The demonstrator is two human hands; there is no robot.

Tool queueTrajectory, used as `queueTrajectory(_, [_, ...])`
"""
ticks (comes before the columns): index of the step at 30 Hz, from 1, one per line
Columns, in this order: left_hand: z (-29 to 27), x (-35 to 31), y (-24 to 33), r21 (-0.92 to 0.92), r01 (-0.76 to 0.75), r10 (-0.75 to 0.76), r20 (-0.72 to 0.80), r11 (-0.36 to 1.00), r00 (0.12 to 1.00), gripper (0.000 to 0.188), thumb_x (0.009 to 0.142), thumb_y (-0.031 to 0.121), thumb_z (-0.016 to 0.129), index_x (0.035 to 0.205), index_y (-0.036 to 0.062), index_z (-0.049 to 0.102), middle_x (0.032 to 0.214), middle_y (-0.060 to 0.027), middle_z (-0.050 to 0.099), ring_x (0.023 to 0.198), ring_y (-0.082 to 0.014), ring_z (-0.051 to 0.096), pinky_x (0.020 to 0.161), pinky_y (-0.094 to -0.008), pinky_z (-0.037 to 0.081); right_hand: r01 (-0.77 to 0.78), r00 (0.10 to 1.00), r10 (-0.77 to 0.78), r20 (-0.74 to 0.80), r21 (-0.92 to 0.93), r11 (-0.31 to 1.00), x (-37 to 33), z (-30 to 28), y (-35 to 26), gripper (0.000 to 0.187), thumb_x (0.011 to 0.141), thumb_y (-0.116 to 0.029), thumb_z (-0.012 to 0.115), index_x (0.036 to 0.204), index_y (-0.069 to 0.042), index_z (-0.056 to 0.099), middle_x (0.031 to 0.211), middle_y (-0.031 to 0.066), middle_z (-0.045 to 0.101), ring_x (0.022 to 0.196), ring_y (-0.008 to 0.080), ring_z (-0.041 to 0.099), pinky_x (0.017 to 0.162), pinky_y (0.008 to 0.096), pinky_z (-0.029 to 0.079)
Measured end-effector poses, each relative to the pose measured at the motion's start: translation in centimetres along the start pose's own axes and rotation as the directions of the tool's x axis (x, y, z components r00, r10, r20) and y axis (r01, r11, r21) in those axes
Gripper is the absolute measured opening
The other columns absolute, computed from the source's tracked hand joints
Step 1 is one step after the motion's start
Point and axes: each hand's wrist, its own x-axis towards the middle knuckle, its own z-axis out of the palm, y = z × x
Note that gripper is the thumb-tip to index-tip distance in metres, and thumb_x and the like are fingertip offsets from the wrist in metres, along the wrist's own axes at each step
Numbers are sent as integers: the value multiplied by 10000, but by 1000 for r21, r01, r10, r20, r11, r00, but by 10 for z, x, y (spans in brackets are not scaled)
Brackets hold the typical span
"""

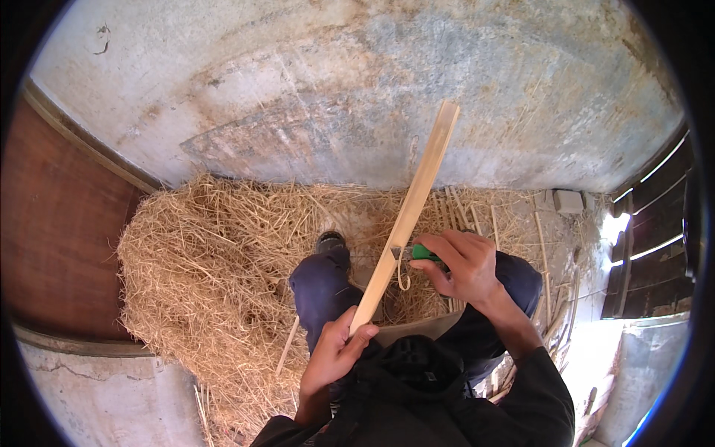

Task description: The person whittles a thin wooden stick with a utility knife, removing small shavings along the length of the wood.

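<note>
A long pale strip of wood point(418, 194) slants up and away from my lap. My left hand point(339, 352) is closed round its near end. In my right hand point(463, 266) is a utility knife point(426, 252) with a green handle, gripped in closed fingers. Its short blade point(398, 253) touches the strip's right edge, about midway along. A thin curled shaving point(404, 277) hangs down beside the blade. Both hands are above my dark-trousered knees.
A heap of straw point(216, 261) covers the floor at left, with thin sticks point(544, 253) lying at right. A stained wall point(313, 97) rises ahead. A brown panel point(67, 231) stands at far left, dark slats point(652, 238) at far right. A small block point(568, 202) rests by the wall.
</note>
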Motion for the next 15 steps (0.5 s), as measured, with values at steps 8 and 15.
queueTrajectory(8, [-5, -10, -17, -86, 70, -67, 31, 994, 997, 277, 1123, 252, 658, 1300, 40, 638, 730, 98, 480, 606, -3, 417, 528, -219, 327, 0, 1000, 1, 23, -21, 1000, 2, 4, 2, 297, 863, -302, 893, 1056, -113, 769, 787, 16, 679, 607, 201, 670, 528, 338, 513])
queueTrajectory(15, [-9, -27, -33, -144, 85, -76, 64, 986, 995, 298, 1120, 285, 665, 1289, 42, 634, 747, 95, 481, 634, -2, 424, 545, -217, 335, -205, 973, 203, -106, -3, 979, 17, 1, 35, 243, 916, -246, 865, 1070, -69, 803, 849, 91, 753, 646, 246, 717, 560, 348, 545])
